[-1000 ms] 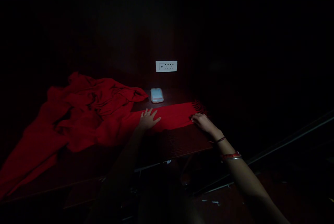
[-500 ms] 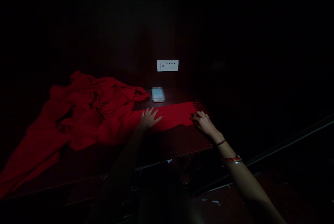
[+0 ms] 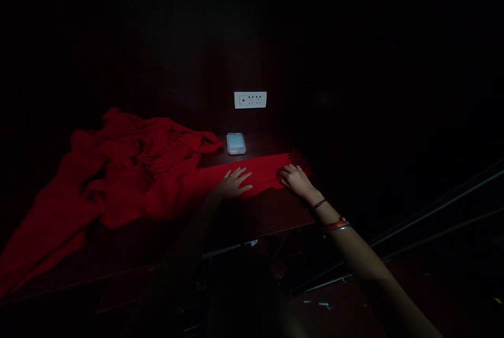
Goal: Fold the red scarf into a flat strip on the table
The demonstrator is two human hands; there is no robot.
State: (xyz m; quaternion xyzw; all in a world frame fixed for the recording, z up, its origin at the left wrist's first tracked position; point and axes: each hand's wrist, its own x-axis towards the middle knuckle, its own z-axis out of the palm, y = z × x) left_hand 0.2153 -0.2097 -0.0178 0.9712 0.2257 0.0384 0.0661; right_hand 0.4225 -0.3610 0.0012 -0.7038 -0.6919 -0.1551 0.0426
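Observation:
A red scarf (image 3: 262, 169) with a dark fringed end lies across a dark wooden table, its right part laid out in a flat strip. My left hand (image 3: 233, 183) rests on this strip, fingers spread, palm down. At the fringed end, the curled fingers of my right hand (image 3: 295, 178) grip the scarf near its edge; the fingertips are partly hidden. To the left the red cloth continues into a large crumpled heap (image 3: 137, 159) that trails off the near left side.
Behind the strip lies a small light-coloured flat object (image 3: 236, 144), blurred out. A white socket panel (image 3: 250, 99) is on the dark wall. Beyond the table's front edge (image 3: 271, 233), white scraps (image 3: 323, 304) lie on the floor. Most surroundings are very dark.
My left hand has slid slightly right and nearer along the scarf. My right hand has shifted a little left at the fringed end. The view has turned slightly.

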